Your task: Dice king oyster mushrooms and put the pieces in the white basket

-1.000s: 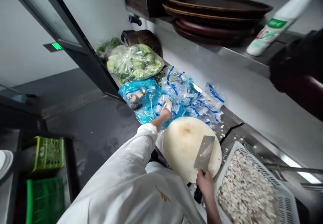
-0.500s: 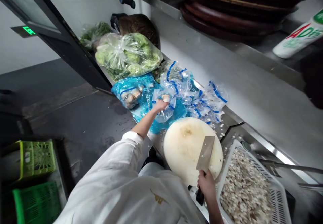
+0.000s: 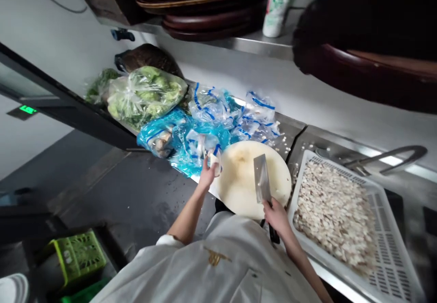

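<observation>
My left hand (image 3: 206,175) is closed around a pale mushroom (image 3: 215,161), just off the left edge of the round white chopping board (image 3: 235,194). Right behind it lies a clear plastic bag (image 3: 201,141) with blue strips. My right hand (image 3: 276,215) grips the black handle of a cleaver (image 3: 261,178). Its broad blade lies over the right part of the board, and I cannot tell whether it touches. To the right, a white perforated basket (image 3: 392,230) holds a heap of chopped mushroom (image 3: 334,207).
Crumpled clear bags (image 3: 252,121) and a blue bag of whole mushrooms (image 3: 162,139) lie behind the board. Farther left is a bag of green vegetables (image 3: 146,93). A faucet (image 3: 403,155) reaches over behind the basket. Overhead, a shelf (image 3: 239,43) carries stacked round trays and a white bottle (image 3: 276,9).
My left hand has drawn back from the bags toward the board with the mushroom. The view has swung right. My right hand still holds the cleaver over the board.
</observation>
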`<move>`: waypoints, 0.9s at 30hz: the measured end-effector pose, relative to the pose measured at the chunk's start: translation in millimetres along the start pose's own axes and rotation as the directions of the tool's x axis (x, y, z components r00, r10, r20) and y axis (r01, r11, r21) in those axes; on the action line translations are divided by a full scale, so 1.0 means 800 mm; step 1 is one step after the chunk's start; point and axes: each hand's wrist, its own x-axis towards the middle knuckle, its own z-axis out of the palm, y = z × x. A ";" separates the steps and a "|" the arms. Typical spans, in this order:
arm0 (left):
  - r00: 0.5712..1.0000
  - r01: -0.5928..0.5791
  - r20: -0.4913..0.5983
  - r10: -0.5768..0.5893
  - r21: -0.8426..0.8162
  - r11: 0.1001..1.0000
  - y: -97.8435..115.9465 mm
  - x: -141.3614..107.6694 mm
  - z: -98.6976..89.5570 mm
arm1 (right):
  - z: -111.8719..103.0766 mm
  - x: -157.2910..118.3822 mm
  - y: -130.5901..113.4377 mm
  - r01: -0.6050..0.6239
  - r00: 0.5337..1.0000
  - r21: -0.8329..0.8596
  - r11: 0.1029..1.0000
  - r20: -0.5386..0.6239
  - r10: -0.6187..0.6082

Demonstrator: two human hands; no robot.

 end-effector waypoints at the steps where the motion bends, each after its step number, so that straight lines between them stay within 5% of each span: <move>1: 0.999 -0.043 0.012 0.042 0.074 0.996 -0.009 -0.016 0.011 | -0.004 -0.004 0.001 0.013 0.999 0.004 1.000 0.032 -0.013; 8: 0.919 -0.389 0.036 0.391 0.222 0.894 0.015 -0.094 0.072 | -0.035 -0.016 0.002 0.076 0.993 -0.033 0.997 0.088 -0.072; 13: 0.860 -0.483 0.405 0.310 0.454 0.748 -0.043 -0.112 0.105 | -0.044 -0.012 0.001 0.133 0.990 -0.184 0.974 0.060 -0.124; 18: 0.733 -0.674 0.484 0.478 0.611 0.415 -0.077 -0.024 0.083 | -0.050 -0.012 0.029 0.107 0.994 -0.294 0.950 0.031 -0.102; 23: 0.634 -0.760 0.627 0.453 0.614 0.213 -0.027 0.099 0.063 | -0.038 -0.020 0.031 0.118 0.993 -0.313 0.942 0.035 -0.112; 25: 0.638 -0.752 0.653 0.407 0.643 0.147 0.002 0.144 0.066 | -0.028 -0.023 0.024 0.106 0.994 -0.288 0.952 0.028 -0.102; 27: 0.709 -0.681 0.609 0.357 0.722 0.120 0.030 0.184 0.071 | -0.019 -0.025 0.017 0.081 0.997 -0.247 0.966 0.021 -0.078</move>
